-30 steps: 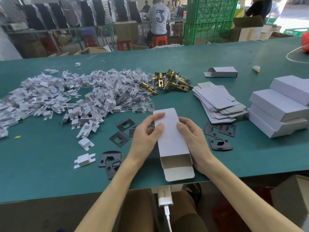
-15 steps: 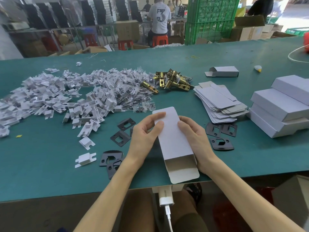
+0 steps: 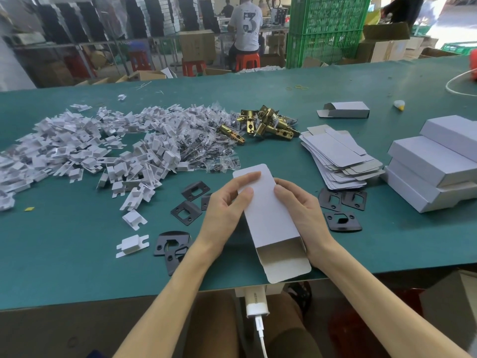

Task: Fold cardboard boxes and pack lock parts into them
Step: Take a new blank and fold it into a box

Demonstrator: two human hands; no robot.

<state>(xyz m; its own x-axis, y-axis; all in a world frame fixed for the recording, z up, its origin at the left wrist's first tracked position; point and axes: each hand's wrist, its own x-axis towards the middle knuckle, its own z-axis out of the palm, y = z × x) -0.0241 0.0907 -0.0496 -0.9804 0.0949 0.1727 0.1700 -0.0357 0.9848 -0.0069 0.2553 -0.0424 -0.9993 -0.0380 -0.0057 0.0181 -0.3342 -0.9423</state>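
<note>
Long white matte cardboard box (image 3: 268, 218), near end open with rounded flap out (far flap flat too), at near edge of green surface (image 3: 77, 254). Left hand (image 3: 224, 213) and right hand (image 3: 302, 210): fingers clamped on its long sides. Flat black plates (image 3: 185, 211) on both sides.

Centre-frame box (image 3: 268, 215) is showing matt white card outside, greyish inside. Latches (image 3: 271, 126) at upper centre are gleaming glossy brass. Plates (image 3: 352, 224) are looking matt black metal.
</note>
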